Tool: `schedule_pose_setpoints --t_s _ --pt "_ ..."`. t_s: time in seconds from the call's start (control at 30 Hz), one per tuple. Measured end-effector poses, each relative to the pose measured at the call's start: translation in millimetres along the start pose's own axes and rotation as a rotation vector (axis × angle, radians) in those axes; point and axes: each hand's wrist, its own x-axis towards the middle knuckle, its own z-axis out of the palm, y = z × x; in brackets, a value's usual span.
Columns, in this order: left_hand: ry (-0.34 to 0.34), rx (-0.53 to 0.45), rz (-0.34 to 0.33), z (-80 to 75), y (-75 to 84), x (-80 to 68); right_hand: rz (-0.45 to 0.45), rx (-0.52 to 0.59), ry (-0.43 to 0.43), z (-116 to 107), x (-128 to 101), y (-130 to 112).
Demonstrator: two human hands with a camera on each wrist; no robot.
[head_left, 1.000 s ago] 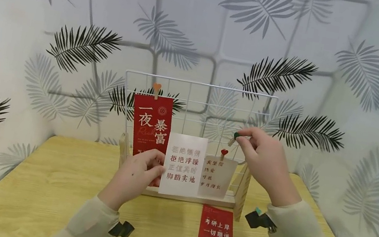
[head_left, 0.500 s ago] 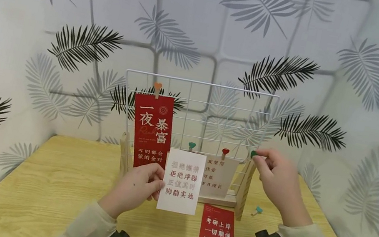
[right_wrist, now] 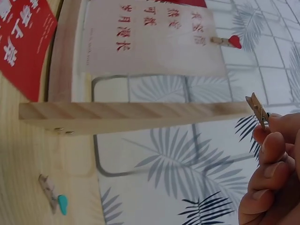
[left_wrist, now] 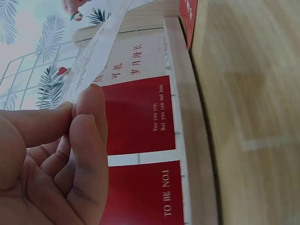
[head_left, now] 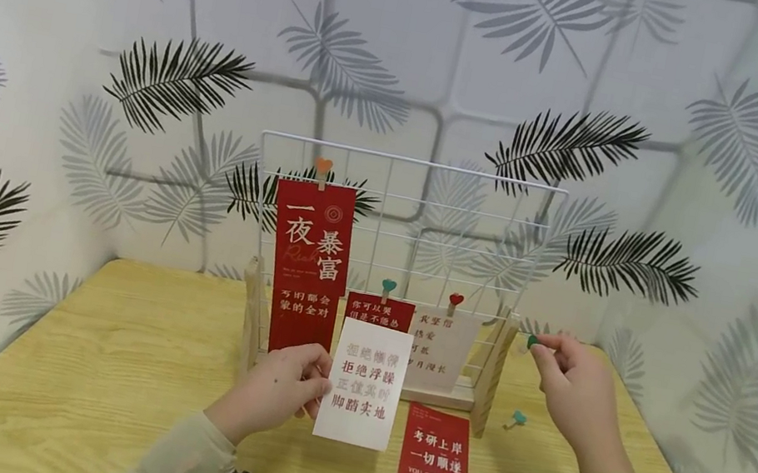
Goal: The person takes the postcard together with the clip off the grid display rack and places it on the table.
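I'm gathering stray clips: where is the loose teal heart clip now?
In the head view, the loose teal heart clip lies on the table, just right of the nearer-right wooden post, below and left of the right hand.

Rack on table; raised card before rack; flat card right, loose clothespin farther right

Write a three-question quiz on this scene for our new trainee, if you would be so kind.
1. What is the left hand holding?
2. True or false: the right hand pinches a dark-green-topped clip.
3. The loose teal-heart clip lies: (a) on the table, right of the rack; (b) in the left hand; (c) on the rack.

Key: 1. A white printed card. 2. True. 3. a.
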Motion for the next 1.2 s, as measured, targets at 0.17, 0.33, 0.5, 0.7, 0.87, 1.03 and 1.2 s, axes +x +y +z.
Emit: schedule_pose_setpoints --t_s 0.17,0.33,0.5,0.7,0.87,1.03,1.2 --pt "-0.009 -0.023 -0.033 4.2 -4.7 1.2 0.058 0.02 0.008 -2 -3 12" --pt "-0.021 -0.009 -0.048 9.4 -9.5 0.4 0.106 0.037 -0.002 -4 -6 22" --pt "-0.035 0.015 -0.07 13.8 -16.5 -1.5 0.153 0.042 -0.047 -3 -10 34" --pt "-0.051 0.017 -0.097 16.8 -22.0 -2.5 0.186 0.042 -0.081 -1 -12 48" --pt "-0.06 0.032 -0.125 19.7 -24.2 -3.7 0.21 0.039 -0.11 -2 -14 53" --pt "-0.071 0.043 -0.137 20.7 -25.6 -5.3 0.237 0.044 -0.142 0 -15 60" --pt "-0.063 0.035 -0.146 18.6 -27.7 -5.9 0.257 0.053 -0.174 5 -14 70"
